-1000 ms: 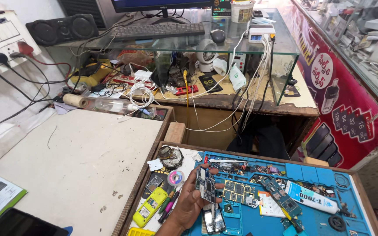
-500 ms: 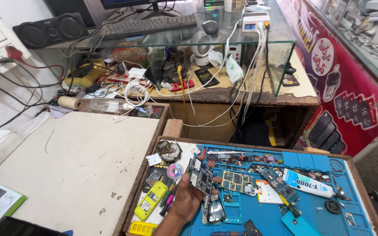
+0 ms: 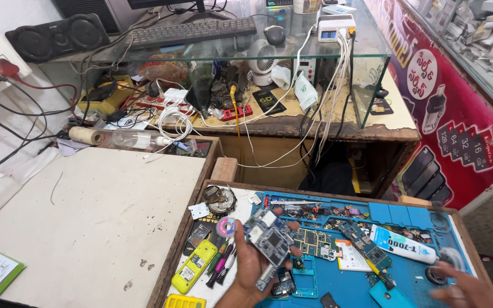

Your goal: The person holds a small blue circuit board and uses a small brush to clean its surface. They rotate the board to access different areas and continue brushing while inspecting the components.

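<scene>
left hand [image 3: 253, 268] grips flat blue circuit board [image 3: 270, 238] | right hand [image 3: 468, 290] blurred, seemingly empty

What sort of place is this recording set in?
Most likely a small phone repair shop: the left hand holds a circuit board above a blue repair mat strewn with phone parts, beside a glass counter tangled with charger cables.
</scene>
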